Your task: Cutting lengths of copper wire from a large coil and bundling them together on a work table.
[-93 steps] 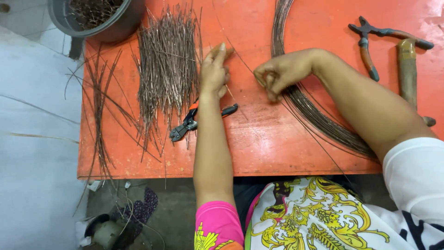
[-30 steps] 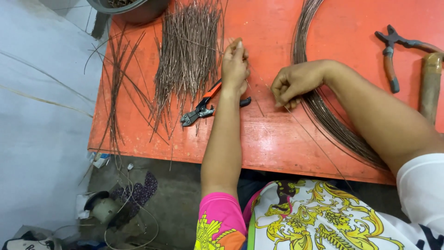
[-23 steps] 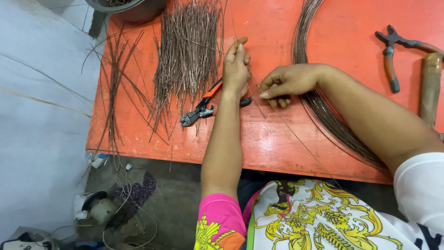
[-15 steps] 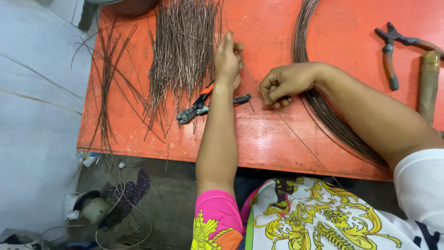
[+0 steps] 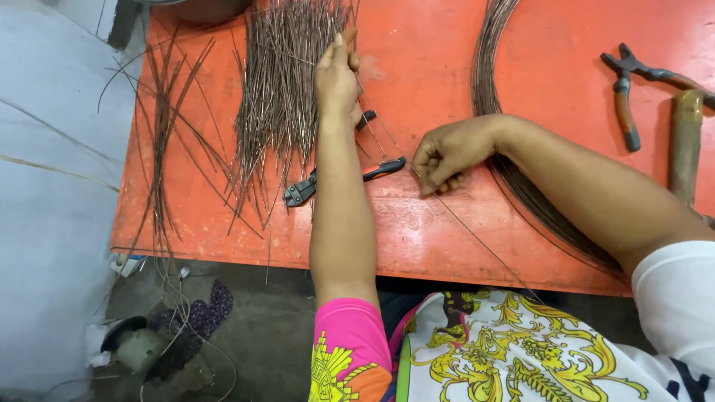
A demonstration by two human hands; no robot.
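A thin, dull-grey wire (image 5: 387,145) is stretching taut and straight across the orange table (image 5: 417,231). The right hand (image 5: 447,152) is pinching its near end, fingers closed on it. Farther out, the left hand (image 5: 337,78) is holding the far end against the pile of cut wire pieces (image 5: 283,97), though whether it is gripping is unclear. Wire cutters (image 5: 342,179) are lying beneath the forearm.
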